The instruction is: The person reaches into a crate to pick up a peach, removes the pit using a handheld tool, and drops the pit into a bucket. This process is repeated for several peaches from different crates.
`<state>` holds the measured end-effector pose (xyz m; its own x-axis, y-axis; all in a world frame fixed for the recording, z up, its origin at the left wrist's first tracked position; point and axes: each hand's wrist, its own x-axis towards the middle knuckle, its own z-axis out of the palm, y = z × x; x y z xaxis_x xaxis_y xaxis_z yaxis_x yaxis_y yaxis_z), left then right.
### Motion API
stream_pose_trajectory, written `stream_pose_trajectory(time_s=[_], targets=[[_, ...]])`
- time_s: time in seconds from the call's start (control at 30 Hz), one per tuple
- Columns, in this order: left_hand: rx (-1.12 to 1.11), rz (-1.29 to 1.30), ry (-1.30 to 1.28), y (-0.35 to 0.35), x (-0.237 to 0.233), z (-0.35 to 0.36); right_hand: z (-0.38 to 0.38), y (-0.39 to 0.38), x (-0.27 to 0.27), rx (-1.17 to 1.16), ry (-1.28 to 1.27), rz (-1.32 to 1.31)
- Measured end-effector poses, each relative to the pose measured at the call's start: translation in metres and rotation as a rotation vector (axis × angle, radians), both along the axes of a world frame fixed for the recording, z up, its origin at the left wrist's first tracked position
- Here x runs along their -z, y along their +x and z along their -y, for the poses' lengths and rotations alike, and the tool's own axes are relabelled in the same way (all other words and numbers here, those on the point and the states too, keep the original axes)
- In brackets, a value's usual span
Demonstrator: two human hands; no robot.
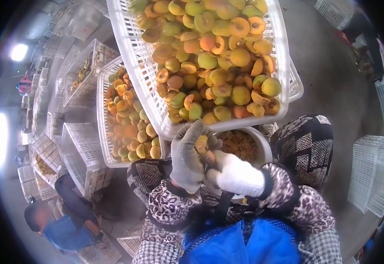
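My left hand [186, 156], in a grey glove, is wrapped round a yellow-orange fruit [201, 143] at the near edge of a white crate [165, 127] full of whole and halved fruit. Against that fruit, from the right, my right hand [238, 175] in a white glove is closed on something small and dark that I cannot make out. Below and behind the hands stands a white bucket [265, 147] with orange-brown pieces [240, 145] in it.
Another white crate [101, 127] of halved fruit stands at left. More crates [84, 149] are stacked beyond it. A person in blue [69, 231] sits at lower left. Stacked white crates [367, 171] stand at right.
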<state>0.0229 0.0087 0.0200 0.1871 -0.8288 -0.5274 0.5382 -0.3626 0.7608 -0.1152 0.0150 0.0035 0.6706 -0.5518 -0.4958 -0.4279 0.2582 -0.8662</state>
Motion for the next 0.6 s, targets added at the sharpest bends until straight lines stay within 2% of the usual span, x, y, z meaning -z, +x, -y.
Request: stream_pose_trajectory(time_s=[0.07, 0.1, 0.13, 0.17, 0.2, 0.23, 0.27, 0.33, 0.37, 0.4, 0.47, 0.53, 0.6], targets=[[-0.008, 0.040, 0.000, -0.004, -0.001, -0.002, 0.014, -0.008, -0.002, 0.039, 0.465, 0.388], [-0.015, 0.078, -0.002, -0.007, -0.002, -0.001, 0.017, -0.010, -0.007, 0.023, 0.448, 0.335], [-0.009, 0.074, -0.003, -0.011, 0.001, 0.000, 0.007, -0.009, 0.012, 0.030, 0.446, 0.333], [-0.062, 0.058, -0.008, -0.014, 0.006, 0.000, -0.011, -0.006, 0.048, -0.079, -0.288, 0.171], [-0.115, 0.044, -0.013, -0.016, 0.009, 0.000, -0.013, -0.001, 0.049, -0.184, -1.017, -0.014], [-0.110, 0.047, -0.015, -0.017, 0.008, 0.001, -0.019, -0.001, 0.043, -0.009, -0.488, -0.057], [-0.094, 0.085, 0.000, -0.017, 0.007, 0.001, -0.015, -0.004, 0.032, -0.003, -0.488, -0.055], [-0.069, 0.127, 0.019, -0.015, 0.008, 0.000, 0.003, -0.010, 0.014, 0.098, 0.232, 0.277], [0.026, 0.183, -0.043, -0.011, 0.012, 0.000, 0.016, -0.018, -0.012, 0.092, 0.487, 0.319], [0.119, 0.237, -0.108, -0.010, 0.015, 0.000, 0.017, -0.021, -0.015, 0.096, 0.484, 0.320], [0.096, 0.220, -0.072, -0.013, 0.018, 0.004, 0.019, -0.025, -0.019, 0.104, 0.636, 0.322], [0.066, 0.201, -0.025, -0.014, 0.023, 0.004, 0.020, -0.025, -0.017, 0.092, 0.605, 0.293], [0.155, 0.287, 0.014, -0.009, 0.026, 0.005, 0.019, -0.022, -0.009, 0.061, 0.543, 0.239]])
